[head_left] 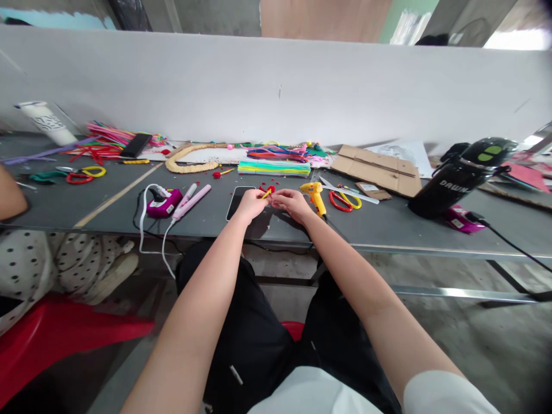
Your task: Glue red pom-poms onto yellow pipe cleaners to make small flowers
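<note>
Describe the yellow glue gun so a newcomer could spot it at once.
Find the long grey table, then the person's right hand near its front edge. Just to the right of that hand lies the glue gun. Its chunky yellow body sets it apart from the neighbouring scissors, which have one red loop and one yellow.

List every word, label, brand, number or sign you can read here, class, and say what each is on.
"DAWN", its ending unclear: on the black bottle.
Too blurred to read: dark markings on the white cup.
No other text is legible.
</note>
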A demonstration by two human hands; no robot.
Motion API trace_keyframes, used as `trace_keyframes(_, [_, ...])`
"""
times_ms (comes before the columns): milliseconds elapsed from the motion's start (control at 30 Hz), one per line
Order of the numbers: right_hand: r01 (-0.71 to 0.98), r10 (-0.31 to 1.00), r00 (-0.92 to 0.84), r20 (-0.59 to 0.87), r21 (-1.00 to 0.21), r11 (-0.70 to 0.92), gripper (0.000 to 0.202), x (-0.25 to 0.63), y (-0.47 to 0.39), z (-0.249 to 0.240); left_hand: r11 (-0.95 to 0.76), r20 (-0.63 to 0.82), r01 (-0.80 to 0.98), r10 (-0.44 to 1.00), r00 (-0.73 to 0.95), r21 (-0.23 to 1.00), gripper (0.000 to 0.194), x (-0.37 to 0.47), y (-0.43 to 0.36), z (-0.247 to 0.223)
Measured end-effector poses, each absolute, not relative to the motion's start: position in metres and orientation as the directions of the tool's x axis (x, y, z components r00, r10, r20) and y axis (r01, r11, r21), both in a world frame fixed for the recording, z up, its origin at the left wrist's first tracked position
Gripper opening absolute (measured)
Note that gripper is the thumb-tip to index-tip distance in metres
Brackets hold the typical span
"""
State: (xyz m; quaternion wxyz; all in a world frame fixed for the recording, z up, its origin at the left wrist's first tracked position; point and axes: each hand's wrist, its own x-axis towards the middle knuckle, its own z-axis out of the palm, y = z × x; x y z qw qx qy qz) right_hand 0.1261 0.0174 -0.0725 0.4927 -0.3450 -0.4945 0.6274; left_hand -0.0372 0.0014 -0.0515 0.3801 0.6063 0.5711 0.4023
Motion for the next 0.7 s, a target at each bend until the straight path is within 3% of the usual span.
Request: trace_keyframes(700, [-0.089, 0.967, -0.203, 0.151, -0.987, 0.135, 0.031, 0.1246, 0.0109, -0.0703, -0.127, 0.116, 0.426, 0.992, 0.051, 0.896, 0.029, -0.0393, 0.0005, -0.0509])
